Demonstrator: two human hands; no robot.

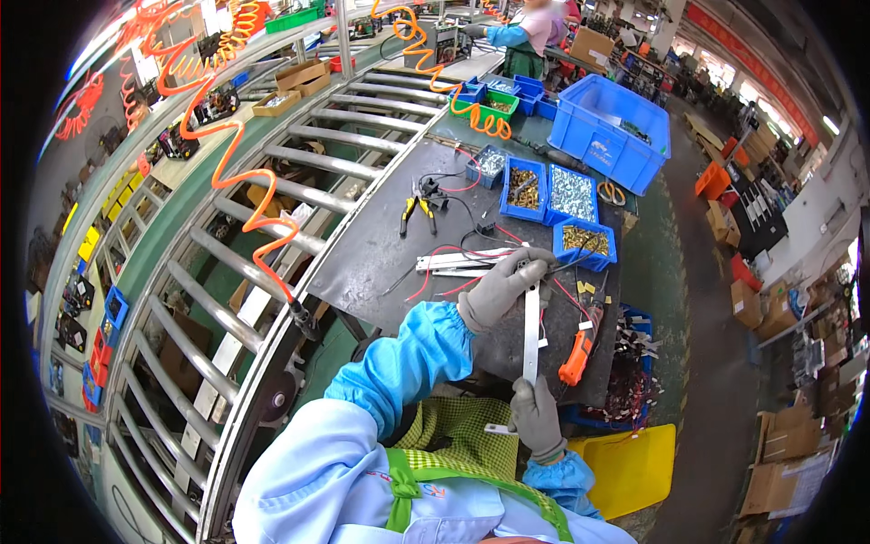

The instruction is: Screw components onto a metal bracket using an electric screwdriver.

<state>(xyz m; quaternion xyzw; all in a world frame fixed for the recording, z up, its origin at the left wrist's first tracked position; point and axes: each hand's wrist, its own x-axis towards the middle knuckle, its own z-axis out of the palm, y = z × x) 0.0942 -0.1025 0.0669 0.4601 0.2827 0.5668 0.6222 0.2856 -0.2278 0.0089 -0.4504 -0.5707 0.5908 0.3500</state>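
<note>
Both of my hands wear grey gloves. A flat, narrow white metal strip (531,331) runs between them, roughly upright in the view. My left hand (498,295) is closed at its far end, next to a small dark part and a black wire. Closed round the near end is my right hand (537,422), just above my lap. More white strips (462,262) with red and black wires lie on the dark tabletop (362,263), left of my left hand. An orange hand tool (577,352) rests to the right of the held strip.
Yellow-handled pliers (419,214) lie farther back. Blue bins of small metal parts (573,196), scissors (612,192) and a large blue crate (603,136) stand at the far right. A roller conveyor (236,263) and a coiled orange hose (237,159) are left. A co-worker (530,36) stands beyond.
</note>
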